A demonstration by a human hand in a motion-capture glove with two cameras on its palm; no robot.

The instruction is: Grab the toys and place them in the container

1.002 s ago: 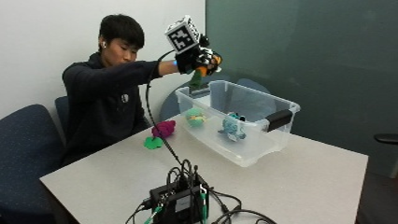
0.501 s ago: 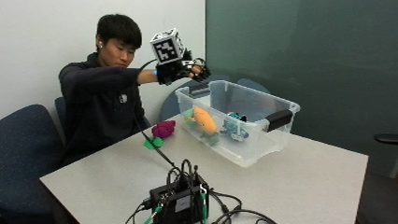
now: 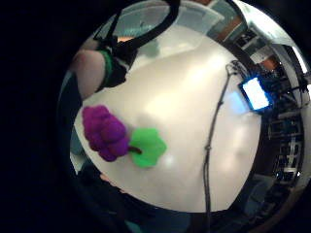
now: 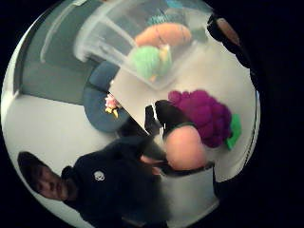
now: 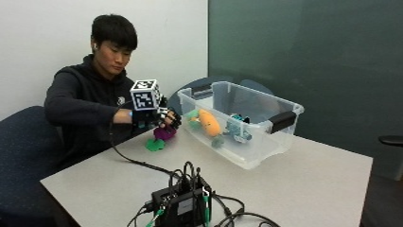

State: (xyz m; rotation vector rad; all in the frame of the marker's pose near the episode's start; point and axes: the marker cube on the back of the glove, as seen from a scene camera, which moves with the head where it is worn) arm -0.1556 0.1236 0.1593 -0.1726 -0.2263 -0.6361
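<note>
Whether the gloved right hand [image 5: 157,119] grips anything cannot be told: in the outside view it hangs just above the purple grape toy [image 5: 165,133], its fingers pointing down toward it, but the marker block and the glove itself hide the fingertips. The little finger side palm view shows the grape toy [image 3: 104,132] lying bare on the white table [image 3: 194,126] with its green leaf [image 3: 146,146] beside it and no finger on it. In the thumb side palm view the grape toy [image 4: 203,116] sits partly behind a glove part and a bare patch of the hand, so contact there is hidden too.

Seen from outside, the grape toy rests on the table [image 5: 302,184] near its left edge, close to the person's chest, and just left of the clear plastic container [image 5: 252,156]. The leaf [image 5: 154,144] sticks out on the near side of the toy.

Inside the container lie an orange toy [image 5: 208,122], a green toy [image 5: 192,115] half hidden behind it, and a teal toy [image 5: 236,126] whose shape is hard to make out through the wall. A black box with cables [image 5: 182,203] sits at the near edge of the table, cut off by the frame.
</note>
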